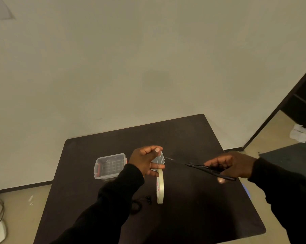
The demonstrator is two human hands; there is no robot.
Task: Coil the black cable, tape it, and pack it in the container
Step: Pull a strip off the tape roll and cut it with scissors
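Head view shows a dark counter (192,217) against a pale wall, with a clear open container (110,166) at its far left. Above the middle, the left hand (145,161) has its fingers closed on a roll of tape (160,186) hanging on edge, while the right hand (236,166) grips black scissors (210,170) pointing left toward it. Smallest, the black cable (140,204) lies on the counter beside the left sleeve, just left of the roll.

A dark table (192,217) carries a clear container (110,166) and black cable (140,204).
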